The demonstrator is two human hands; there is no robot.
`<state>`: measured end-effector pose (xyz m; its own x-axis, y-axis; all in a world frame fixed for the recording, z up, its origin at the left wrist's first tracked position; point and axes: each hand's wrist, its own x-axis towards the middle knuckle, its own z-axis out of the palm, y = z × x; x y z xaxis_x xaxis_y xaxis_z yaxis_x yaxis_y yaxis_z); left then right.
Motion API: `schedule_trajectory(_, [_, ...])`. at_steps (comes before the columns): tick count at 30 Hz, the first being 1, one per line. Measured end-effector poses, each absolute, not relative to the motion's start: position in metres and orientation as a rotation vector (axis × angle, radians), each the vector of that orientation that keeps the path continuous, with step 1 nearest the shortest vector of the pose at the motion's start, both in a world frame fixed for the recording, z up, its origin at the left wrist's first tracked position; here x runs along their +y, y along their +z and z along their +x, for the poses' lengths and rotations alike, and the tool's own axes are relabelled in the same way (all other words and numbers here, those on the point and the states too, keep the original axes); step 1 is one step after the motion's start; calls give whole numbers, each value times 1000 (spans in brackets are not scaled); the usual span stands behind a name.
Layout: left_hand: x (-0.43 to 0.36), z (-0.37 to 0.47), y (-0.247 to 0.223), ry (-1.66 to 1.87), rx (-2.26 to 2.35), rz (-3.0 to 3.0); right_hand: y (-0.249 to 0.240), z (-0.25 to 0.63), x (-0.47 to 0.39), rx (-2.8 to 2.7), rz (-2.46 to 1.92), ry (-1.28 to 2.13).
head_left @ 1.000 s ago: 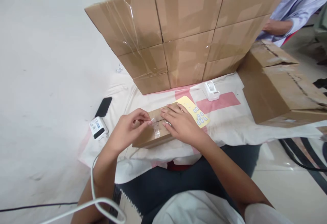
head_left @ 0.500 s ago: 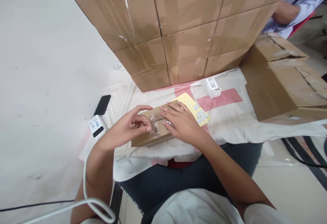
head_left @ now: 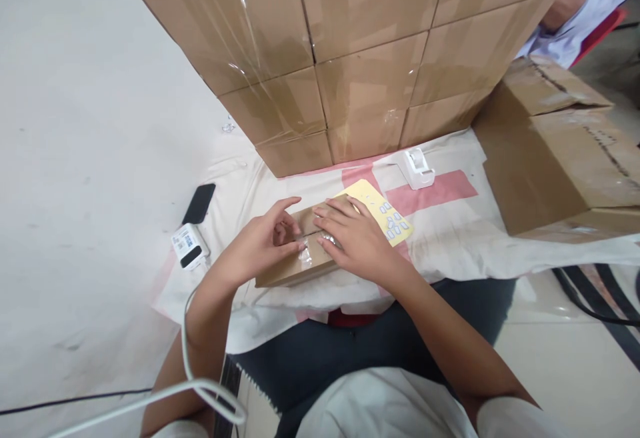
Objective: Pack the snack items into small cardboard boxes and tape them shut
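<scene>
A small brown cardboard box (head_left: 280, 270) lies on the cloth in front of me. Over its top seam runs a piece of clear tape (head_left: 305, 255). My left hand (head_left: 263, 241) is at the box's left end, with the thumb tip at the tape's edge. Its index finger stretches out, apart from the thumb, and the other fingers curl loosely. Across the right part of the box my right hand (head_left: 357, 235) lies flat, fingers spread. A shiny bit of tape shows beside its thumb; the rest under the palm is hidden.
Behind stands a wall of taped cartons (head_left: 370, 85). A white tape dispenser (head_left: 417, 170) and a yellow card (head_left: 400, 225) with small pieces sit to the right, before an open carton (head_left: 540, 171). A phone (head_left: 199, 203) and a corded white device (head_left: 190, 246) lie left.
My left hand has moved slightly right along the box, its thumb onto the tape. The tape, which stood up loosely, now lies flatter. My right hand stays in place.
</scene>
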<state>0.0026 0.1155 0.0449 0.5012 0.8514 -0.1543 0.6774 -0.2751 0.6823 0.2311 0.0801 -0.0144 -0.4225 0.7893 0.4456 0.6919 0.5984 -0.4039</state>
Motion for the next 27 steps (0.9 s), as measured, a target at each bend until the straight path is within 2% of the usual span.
schedule_trajectory(9, [116,5,43,188,1331,2195,-14,231,80,-2231,-1156,196])
schedule_trajectory(16, [127,-1,37,206,1409,2372,-15,231,80,-2218,-1150,188])
schedule_trajectory(27, [136,0,18,364,1347,2231,-16,231,81,-2228,-1158,194])
